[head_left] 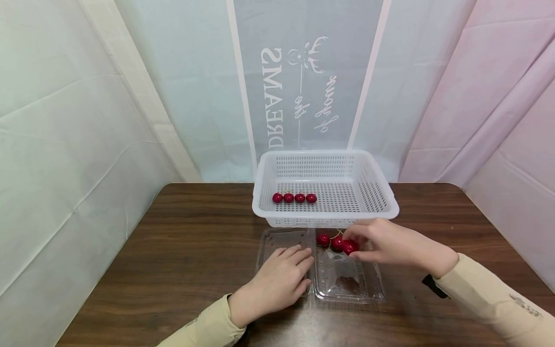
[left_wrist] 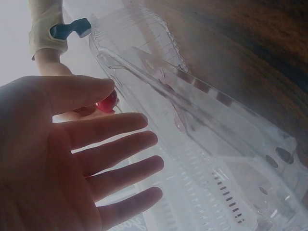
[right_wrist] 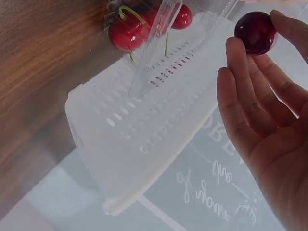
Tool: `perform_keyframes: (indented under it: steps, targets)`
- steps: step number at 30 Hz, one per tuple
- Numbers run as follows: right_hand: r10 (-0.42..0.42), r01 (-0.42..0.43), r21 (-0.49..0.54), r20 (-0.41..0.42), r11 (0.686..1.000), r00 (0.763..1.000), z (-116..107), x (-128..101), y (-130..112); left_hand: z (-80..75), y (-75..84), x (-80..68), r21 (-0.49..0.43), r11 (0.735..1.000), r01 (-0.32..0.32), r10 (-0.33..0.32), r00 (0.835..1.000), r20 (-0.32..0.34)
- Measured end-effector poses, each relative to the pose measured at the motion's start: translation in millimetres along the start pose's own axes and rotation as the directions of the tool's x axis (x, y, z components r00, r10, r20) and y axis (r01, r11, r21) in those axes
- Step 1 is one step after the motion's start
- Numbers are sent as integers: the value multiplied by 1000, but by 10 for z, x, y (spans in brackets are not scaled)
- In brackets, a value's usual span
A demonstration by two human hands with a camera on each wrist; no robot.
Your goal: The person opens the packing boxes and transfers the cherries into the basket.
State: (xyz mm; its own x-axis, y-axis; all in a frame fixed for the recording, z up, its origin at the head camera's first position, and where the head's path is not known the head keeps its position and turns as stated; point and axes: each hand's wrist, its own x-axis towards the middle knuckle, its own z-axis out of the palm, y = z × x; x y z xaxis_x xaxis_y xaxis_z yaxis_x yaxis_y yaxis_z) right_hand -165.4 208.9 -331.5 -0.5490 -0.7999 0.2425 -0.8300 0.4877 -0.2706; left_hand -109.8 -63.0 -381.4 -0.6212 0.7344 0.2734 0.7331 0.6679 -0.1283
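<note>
Head view looks down and forward over the table (head_left: 173,250). Both wrist views sit low and close, tilted upward; they share the white basket (right_wrist: 144,144) and clear clamshell (left_wrist: 192,106).

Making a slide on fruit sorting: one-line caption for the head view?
Right hand pinches a cherry over the clear box; left hand flat on its lid.

The head view is evenly bright and sharp, with soft shadows under the hands and glare on the clear box (head_left: 347,282). The left wrist view is hazy and washed out. The right wrist view is backlit and soft up close.
</note>
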Motion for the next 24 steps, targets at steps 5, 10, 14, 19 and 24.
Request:
perform_keyframes:
  steps: [5,10,14,19,24]
  targets:
    - [-7,7,-15,-8,1000,1000,-32,7,15,0,-1,-2,-8,1000,-1,1,1000,3]
    - [0,-1,-51,-14,999,1000,-81,27,9,0,-4,-2,-10,1000,-2,2,1000,2]
    - [8,-9,-76,-15,997,1000,-134,49,0,-7,-5,0,-15,1000,-3,3,1000,1]
    - [14,-16,-84,-19,996,1000,-185,82,9,-5,-7,4,-7,1000,-11,11,1000,-14]
    - [19,-21,-104,-22,994,1000,-225,119,45,1,-8,4,0,1000,-13,13,1000,-22]
